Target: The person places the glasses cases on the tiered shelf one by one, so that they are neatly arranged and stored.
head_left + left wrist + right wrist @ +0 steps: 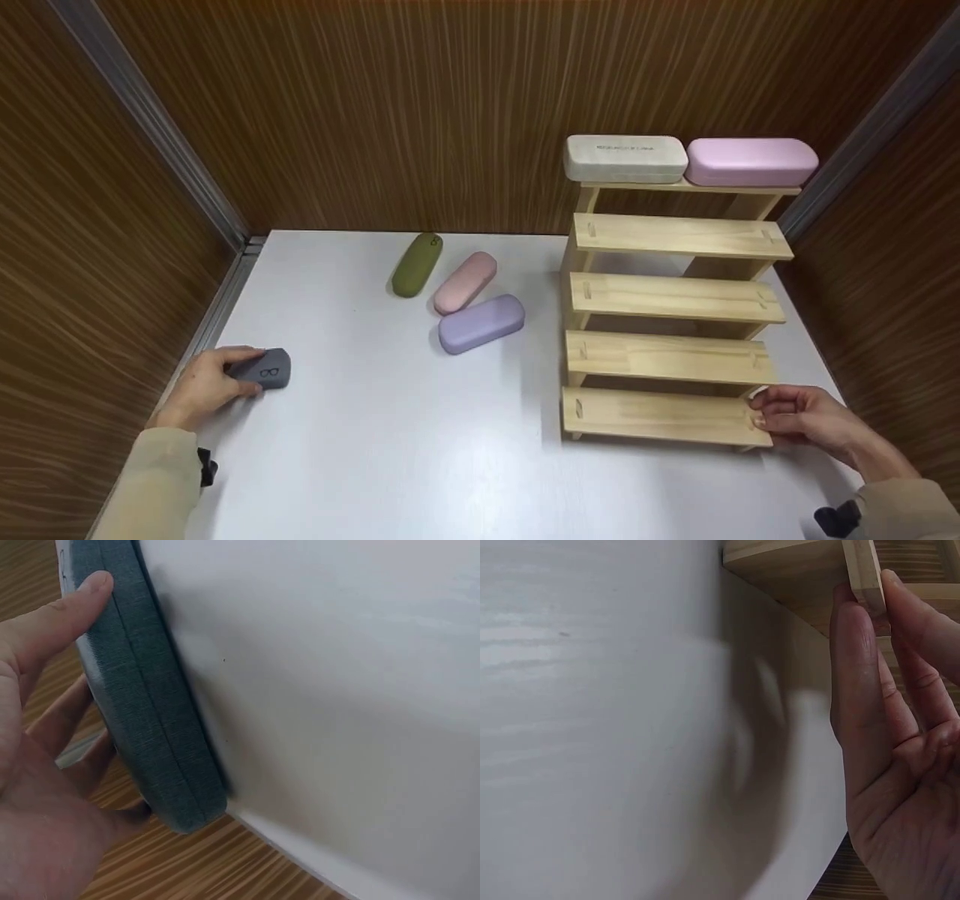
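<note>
My left hand [208,381] grips a grey-blue glasses case [271,369] with a small glasses print, at the table's left side. In the left wrist view the thumb presses one long side of the case [142,682], and other fingers reach behind it. On the right, my right hand [811,420] pinches the right end of the lowest board of a stepped wooden rack [667,415]. The right wrist view shows thumb and fingers on both faces of that board's end [864,574].
A green case [417,265], a pink case [465,283] and a lilac case [481,324] lie mid-table. On the rack's top step sit a whitish case [627,159] and a shiny pink case [752,162]. Wood-grain walls [390,112] enclose the white table [360,450].
</note>
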A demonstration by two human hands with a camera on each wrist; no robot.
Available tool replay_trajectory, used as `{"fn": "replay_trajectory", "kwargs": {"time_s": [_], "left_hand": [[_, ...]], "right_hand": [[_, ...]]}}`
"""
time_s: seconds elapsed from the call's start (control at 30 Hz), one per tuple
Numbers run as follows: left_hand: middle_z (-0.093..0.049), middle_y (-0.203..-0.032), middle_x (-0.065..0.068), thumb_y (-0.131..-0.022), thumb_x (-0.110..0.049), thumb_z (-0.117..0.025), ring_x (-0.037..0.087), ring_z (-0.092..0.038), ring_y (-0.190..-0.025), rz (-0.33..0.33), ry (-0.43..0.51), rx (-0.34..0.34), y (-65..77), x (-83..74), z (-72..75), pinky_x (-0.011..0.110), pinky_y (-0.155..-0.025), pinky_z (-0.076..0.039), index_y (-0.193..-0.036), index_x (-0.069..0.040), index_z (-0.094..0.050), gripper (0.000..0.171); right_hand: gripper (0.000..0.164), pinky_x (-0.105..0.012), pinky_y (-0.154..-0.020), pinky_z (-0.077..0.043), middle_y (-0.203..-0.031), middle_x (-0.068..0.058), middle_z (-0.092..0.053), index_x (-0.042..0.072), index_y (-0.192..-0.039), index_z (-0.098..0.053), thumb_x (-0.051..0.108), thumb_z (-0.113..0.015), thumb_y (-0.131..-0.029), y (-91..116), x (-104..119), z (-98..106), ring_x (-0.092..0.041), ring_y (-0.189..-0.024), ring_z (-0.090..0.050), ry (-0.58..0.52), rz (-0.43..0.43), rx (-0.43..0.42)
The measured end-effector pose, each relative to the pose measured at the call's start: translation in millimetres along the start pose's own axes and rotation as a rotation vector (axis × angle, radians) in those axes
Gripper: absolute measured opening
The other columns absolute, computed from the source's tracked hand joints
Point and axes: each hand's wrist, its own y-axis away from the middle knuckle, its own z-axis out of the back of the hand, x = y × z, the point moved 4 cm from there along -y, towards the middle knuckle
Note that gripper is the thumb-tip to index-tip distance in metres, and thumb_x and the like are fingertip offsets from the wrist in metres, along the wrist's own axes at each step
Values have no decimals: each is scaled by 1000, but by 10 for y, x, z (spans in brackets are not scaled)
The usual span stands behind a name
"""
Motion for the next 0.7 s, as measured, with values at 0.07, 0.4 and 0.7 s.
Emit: {"fn": "replay_trajectory", "kwargs": {"time_s": [0.07, 0.4, 0.7], "left_hand": [[-59, -162, 33, -85, -6, -93, 63, -45, -155, -6, 3, -19, -2, -1, -14, 74, -127, -37, -147, -3, -72, 65], [-63, -157, 33, -86, -7, -93, 63, -52, -151, -40, -38, -78, -39, -33, -58, 71, -125, -43, -141, -5, -76, 58], [-64, -157, 31, -91, -16, -91, 61, -56, -148, -30, -69, -88, -99, -103, -107, 68, -123, -46, -142, -10, -77, 53]], "right_hand": [[36, -22, -80, -67, -102, 16, -83, 29, -114, -81, -2, -64, -109, -5, -6, 2, -2, -93, -78, 2, -4, -1], [36, -22, -80, -67, -103, 15, -84, 29, -114, -81, -2, -64, -109, -3, 5, 17, -2, -94, -79, 13, -1, -3], [37, -22, -79, -67, -102, 15, -83, 30, -114, -81, -3, -64, -109, -10, -2, 7, -2, -93, -78, 12, 14, 9]]}}
